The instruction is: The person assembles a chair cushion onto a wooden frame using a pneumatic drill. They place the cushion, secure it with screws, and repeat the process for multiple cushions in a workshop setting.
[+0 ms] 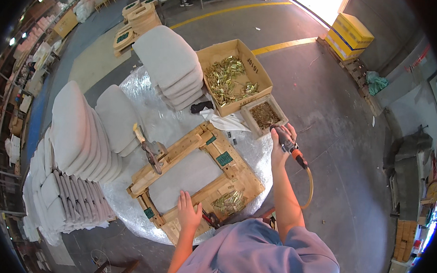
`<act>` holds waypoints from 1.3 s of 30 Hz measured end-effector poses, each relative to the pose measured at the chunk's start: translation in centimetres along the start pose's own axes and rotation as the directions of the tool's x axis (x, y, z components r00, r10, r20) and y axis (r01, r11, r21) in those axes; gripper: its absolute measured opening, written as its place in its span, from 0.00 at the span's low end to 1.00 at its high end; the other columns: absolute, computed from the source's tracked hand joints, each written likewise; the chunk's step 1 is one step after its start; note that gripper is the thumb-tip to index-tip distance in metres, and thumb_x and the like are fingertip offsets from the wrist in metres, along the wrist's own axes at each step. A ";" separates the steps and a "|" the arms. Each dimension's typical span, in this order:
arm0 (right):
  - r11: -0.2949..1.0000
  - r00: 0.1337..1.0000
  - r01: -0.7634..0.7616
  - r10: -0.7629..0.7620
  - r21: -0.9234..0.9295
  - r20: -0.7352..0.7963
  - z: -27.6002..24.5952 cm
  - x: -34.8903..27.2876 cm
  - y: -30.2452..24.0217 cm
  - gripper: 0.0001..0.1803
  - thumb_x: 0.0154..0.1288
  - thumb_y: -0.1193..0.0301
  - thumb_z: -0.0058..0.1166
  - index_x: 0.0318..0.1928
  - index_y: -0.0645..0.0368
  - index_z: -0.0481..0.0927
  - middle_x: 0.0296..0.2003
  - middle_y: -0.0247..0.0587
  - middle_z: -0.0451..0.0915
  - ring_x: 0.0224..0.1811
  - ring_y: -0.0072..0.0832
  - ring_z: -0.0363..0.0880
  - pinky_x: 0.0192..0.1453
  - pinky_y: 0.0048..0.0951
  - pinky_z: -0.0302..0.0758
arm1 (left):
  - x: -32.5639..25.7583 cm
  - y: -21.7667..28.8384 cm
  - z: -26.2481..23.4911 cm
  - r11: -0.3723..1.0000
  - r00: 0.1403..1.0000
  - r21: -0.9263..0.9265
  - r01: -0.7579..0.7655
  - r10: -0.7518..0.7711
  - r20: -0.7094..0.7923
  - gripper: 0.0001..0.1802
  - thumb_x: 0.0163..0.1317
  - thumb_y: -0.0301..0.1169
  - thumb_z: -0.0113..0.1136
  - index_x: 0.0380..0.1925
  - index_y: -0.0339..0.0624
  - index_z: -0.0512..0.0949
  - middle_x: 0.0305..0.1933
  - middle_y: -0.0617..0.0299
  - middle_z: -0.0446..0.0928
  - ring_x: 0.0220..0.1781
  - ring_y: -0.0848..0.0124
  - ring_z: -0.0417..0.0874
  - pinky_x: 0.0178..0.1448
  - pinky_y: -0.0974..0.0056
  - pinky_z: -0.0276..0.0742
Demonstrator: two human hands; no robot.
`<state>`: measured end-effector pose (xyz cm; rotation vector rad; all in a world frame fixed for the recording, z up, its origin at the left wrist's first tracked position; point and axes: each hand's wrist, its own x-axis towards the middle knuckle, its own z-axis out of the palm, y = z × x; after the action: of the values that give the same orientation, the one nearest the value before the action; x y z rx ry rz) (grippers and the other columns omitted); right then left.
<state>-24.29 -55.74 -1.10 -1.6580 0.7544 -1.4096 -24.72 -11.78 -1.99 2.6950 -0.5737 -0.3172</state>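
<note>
My right hand [277, 150] is wrapped round a dark air screwdriver [284, 139], its tip at the edge of a small box [249, 119] of brown screws [264, 115]. An orange fitting joins the tool to a yellow hose [310, 190]. My left hand [188, 215] lies with fingers stretched out on a grey padded panel [179, 176], which sits within a wooden frame [233, 163]. Green pads [223, 159] are fixed on the frame. Loose brass-coloured metal parts [229, 202] lie on its near right board, beside a dark tool [210, 218] partly hidden by my body.
A large cardboard box [258, 69] holds many brass-coloured parts. Stacks of grey cushions [82, 134] crowd the left side. A hammer-like tool [148, 150] lies across the frame's far left edge. White cloth [226, 121] sits by the boxes. Yellow boxes [349, 37] stand on a pallet.
</note>
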 end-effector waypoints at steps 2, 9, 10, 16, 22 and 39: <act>0.991 0.995 -0.096 0.097 0.096 -0.008 1.4 0.5 2.4 0.14 0.67 0.71 0.77 0.47 0.67 0.89 0.69 0.43 0.75 0.63 0.36 0.83 0.70 0.41 0.77 | 0.2 -0.1 0.1 1.000 1.000 -0.023 0.013 -0.013 0.025 0.44 0.74 0.45 0.62 0.81 0.30 0.61 0.87 0.37 0.56 0.84 0.35 0.61 0.86 0.42 0.60; 0.961 0.980 -0.200 0.200 0.190 0.019 4.2 1.2 5.1 0.16 0.67 0.71 0.76 0.51 0.68 0.88 0.69 0.44 0.75 0.65 0.38 0.82 0.71 0.42 0.78 | 0.1 -0.2 1.2 0.999 0.999 0.037 0.019 -0.020 0.027 0.43 0.75 0.40 0.60 0.82 0.28 0.58 0.87 0.34 0.54 0.86 0.35 0.59 0.86 0.42 0.59; 0.949 0.972 -0.235 0.236 0.210 0.019 4.0 1.3 5.2 0.16 0.67 0.71 0.76 0.50 0.68 0.88 0.70 0.44 0.75 0.65 0.38 0.82 0.71 0.42 0.77 | 0.0 -0.4 1.6 0.998 1.000 0.065 0.011 -0.012 0.023 0.43 0.75 0.39 0.60 0.82 0.28 0.57 0.87 0.34 0.54 0.86 0.35 0.59 0.86 0.42 0.59; 0.974 0.982 -0.187 0.186 0.129 0.022 2.2 0.6 2.5 0.13 0.66 0.71 0.76 0.45 0.67 0.90 0.69 0.45 0.77 0.65 0.40 0.82 0.74 0.45 0.75 | -0.4 -0.7 2.0 0.999 1.000 0.049 -0.013 0.014 -0.020 0.42 0.74 0.37 0.60 0.81 0.27 0.58 0.86 0.34 0.56 0.85 0.35 0.59 0.86 0.41 0.59; 0.911 0.958 -0.277 0.237 0.306 0.160 -3.3 -1.2 -7.0 0.38 0.72 0.70 0.70 0.76 0.59 0.64 0.65 0.56 0.79 0.64 0.42 0.84 0.62 0.40 0.88 | 0.2 0.8 0.5 0.999 0.998 0.044 0.023 -0.021 -0.065 0.41 0.75 0.42 0.63 0.80 0.31 0.62 0.84 0.35 0.62 0.79 0.39 0.70 0.82 0.43 0.68; 0.631 0.721 -0.615 0.207 0.473 0.661 -14.3 -11.4 -19.6 0.41 0.72 0.54 0.63 0.75 0.63 0.62 0.58 0.60 0.83 0.52 0.46 0.89 0.36 0.42 0.94 | 1.2 10.0 -4.9 0.417 0.985 -0.893 0.172 -0.042 0.170 0.26 0.83 0.54 0.56 0.32 0.45 0.78 0.23 0.70 0.75 0.18 0.78 0.73 0.22 0.67 0.67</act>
<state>-41.75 -39.33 10.94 -1.0850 0.2112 -0.6421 -25.71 -19.31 6.21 1.6150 -0.1379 -0.6207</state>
